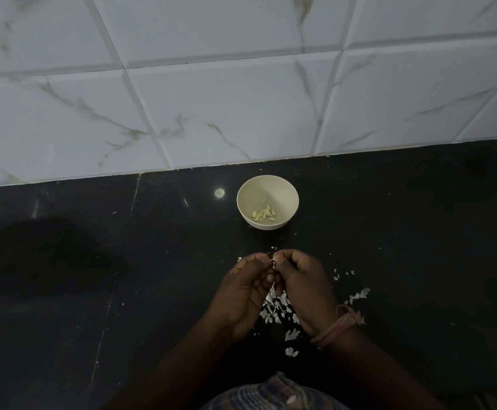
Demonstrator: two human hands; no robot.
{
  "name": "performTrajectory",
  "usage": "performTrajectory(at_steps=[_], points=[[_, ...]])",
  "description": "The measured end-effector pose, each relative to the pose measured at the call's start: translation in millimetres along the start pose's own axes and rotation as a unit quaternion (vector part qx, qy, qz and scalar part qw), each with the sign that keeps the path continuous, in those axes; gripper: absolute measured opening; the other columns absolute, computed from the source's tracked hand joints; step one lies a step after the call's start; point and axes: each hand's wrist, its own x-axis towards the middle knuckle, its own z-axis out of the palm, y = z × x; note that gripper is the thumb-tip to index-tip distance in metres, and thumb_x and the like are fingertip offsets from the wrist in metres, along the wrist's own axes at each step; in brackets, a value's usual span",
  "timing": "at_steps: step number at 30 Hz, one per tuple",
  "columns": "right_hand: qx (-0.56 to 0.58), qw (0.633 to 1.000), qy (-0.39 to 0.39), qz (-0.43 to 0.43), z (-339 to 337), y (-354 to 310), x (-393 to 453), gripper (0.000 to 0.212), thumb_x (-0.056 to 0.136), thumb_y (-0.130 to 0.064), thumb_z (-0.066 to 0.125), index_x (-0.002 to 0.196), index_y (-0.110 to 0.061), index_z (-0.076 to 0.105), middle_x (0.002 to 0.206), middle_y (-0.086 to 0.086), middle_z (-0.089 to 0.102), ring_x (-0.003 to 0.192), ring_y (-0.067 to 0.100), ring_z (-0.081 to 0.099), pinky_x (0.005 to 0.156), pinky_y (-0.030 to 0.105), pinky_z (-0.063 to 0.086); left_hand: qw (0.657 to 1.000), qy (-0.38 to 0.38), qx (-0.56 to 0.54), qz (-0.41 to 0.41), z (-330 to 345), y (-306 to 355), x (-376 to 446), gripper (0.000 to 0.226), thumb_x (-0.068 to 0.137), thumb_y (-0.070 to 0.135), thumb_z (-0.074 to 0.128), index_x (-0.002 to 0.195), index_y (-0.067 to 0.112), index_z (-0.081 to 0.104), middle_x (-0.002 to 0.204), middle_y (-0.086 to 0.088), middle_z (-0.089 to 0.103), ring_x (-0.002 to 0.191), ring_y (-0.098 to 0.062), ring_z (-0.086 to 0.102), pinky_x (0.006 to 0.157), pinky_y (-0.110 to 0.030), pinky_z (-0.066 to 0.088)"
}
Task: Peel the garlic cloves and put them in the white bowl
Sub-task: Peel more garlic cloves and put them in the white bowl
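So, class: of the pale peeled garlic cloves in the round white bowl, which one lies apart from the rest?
The single pale clove higher up the round white bowl, toward the tiled wall; the others huddle in a heap at the bottom.

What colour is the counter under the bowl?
Black and glossy counter, clearest in the head view.

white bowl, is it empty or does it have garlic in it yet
Not empty: the white bowl stands upright with a small cluster of peeled cloves at its bottom, far from full.

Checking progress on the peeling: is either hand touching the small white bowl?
Apart. The head view shows bare black countertop between the white bowl and both the left hand and right hand.
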Motion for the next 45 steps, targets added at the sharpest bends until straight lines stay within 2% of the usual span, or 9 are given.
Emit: performTrajectory(at_steps=[7,11,16,21,25,32,35,40,45], points=[[0.040,0.999,0.027,-0.024,-3.0,2.1,-9.2,0.012,0.101,-0.010,0.057,0.096,-0.006,0.068,0.079,0.010,0.072,0.061,0.013,0.066,0.058,0.026,0.055,0.988,0.020,-0.135,-0.065,-5.2,-3.2,-4.3,0.009,0.084,0.007,0.070,0.091,0.004,0.065,0.088,-0.009,0.070,0.070,-0.009,0.069,0.070,-0.017,0.059],[-0.046,0.995,0.039,-0.080,-7.1,6.6,-16.0,0.012,0.095,-0.005,0.064,0.094,-0.013,0.073,0.087,0.001,0.076,0.072,0.013,0.072,0.062,0.023,0.056,0.988,0.031,-0.143,-0.052,-6.2,-5.4,-10.2,0.013,0.085,0.005,0.069,0.097,0.002,0.067,0.094,-0.012,0.072,0.077,-0.012,0.072,0.072,-0.018,0.061],[-0.150,0.976,0.078,-0.136,-9.3,6.8,-23.8,0.023,0.093,-0.008,0.065,0.101,-0.026,0.076,0.095,-0.014,0.075,0.092,0.000,0.070,0.083,0.026,0.058,0.995,0.032,-0.099,-0.009,-10.1,-14.7,-16.9,0.012,0.084,0.007,0.067,0.095,0.003,0.070,0.090,-0.009,0.073,0.077,-0.012,0.071,0.073,-0.019,0.060],[-0.168,0.970,0.072,-0.158,-9.9,3.0,-33.4,0.009,0.088,-0.017,0.074,0.092,-0.023,0.078,0.086,-0.011,0.074,0.081,-0.002,0.069,0.073,0.018,0.056,0.998,0.038,-0.041,0.042,-12.0,-22.0,-19.0,0.021,0.089,0.012,0.067,0.107,0.001,0.066,0.097,-0.012,0.070,0.084,-0.014,0.067,0.080,-0.022,0.058],[-0.161,0.972,0.076,-0.151,-8.4,2.7,-35.9,0.004,0.087,-0.018,0.075,0.088,-0.022,0.075,0.078,-0.010,0.074,0.074,-0.001,0.069,0.068,0.017,0.055,0.997,0.034,-0.017,0.067,-10.8,-25.0,-23.6,0.028,0.089,0.012,0.069,0.113,-0.002,0.065,0.110,-0.024,0.064,0.101,-0.029,0.062,0.094,-0.033,0.054],[-0.176,0.969,0.073,-0.155,-7.5,5.6,-38.1,0.006,0.082,-0.022,0.075,0.083,-0.026,0.071,0.078,-0.011,0.071,0.074,0.005,0.068,0.069,0.035,0.060,0.996,0.020,0.005,0.088,-2.8,-19.7,-35.2,0.017,0.083,0.010,0.070,0.097,0.000,0.071,0.098,-0.021,0.072,0.091,-0.027,0.072,0.083,-0.030,0.060],[-0.179,0.967,0.068,-0.171,-7.3,6.0,-38.3,0.009,0.082,-0.019,0.076,0.082,-0.026,0.071,0.079,-0.015,0.071,0.073,0.005,0.068,0.068,0.031,0.059,0.996,0.018,0.001,0.086,-1.2,-17.8,-37.2,0.020,0.085,0.009,0.068,0.100,-0.004,0.069,0.098,-0.022,0.072,0.091,-0.028,0.072,0.084,-0.031,0.061],[-0.187,0.965,0.060,-0.174,-9.4,1.2,-37.2,0.015,0.082,-0.016,0.076,0.078,-0.028,0.068,0.075,-0.013,0.070,0.071,0.002,0.065,0.061,0.013,0.050,0.996,0.003,-0.018,0.084,2.8,-17.8,-40.6,0.021,0.085,0.007,0.067,0.101,-0.005,0.068,0.095,-0.020,0.073,0.089,-0.025,0.073,0.079,-0.028,0.061],[-0.174,0.971,0.045,-0.158,-10.5,-0.9,-37.5,0.009,0.083,-0.017,0.075,0.078,-0.023,0.070,0.075,-0.012,0.070,0.068,0.006,0.066,0.061,0.020,0.054,0.997,0.006,-0.020,0.075,1.5,-19.1,-40.3,0.028,0.084,0.009,0.067,0.106,-0.007,0.066,0.099,-0.021,0.071,0.090,-0.024,0.072,0.082,-0.027,0.061]])
